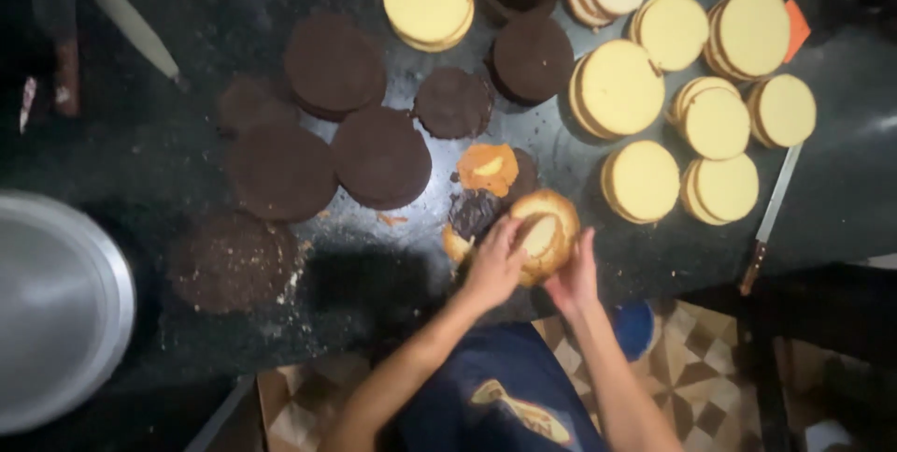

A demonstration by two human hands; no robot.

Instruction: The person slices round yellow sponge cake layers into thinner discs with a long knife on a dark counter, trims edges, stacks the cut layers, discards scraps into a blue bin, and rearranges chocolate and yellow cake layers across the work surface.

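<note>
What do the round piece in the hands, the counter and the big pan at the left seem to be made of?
The round piece looks like sponge cake: browned matte crust, pale yellow crumb where it is cut.
The counter seems polished dark stone, since it gives glossy reflections; the blur leaves this open.
The big pan looks like bare metal, silvery grey with a dull sheen.

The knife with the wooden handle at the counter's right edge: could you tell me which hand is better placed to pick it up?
The right hand, probably. It rests on the right side of the round golden cake, nearer the knife. The left hand lies farther away and would have to cross over.
</note>
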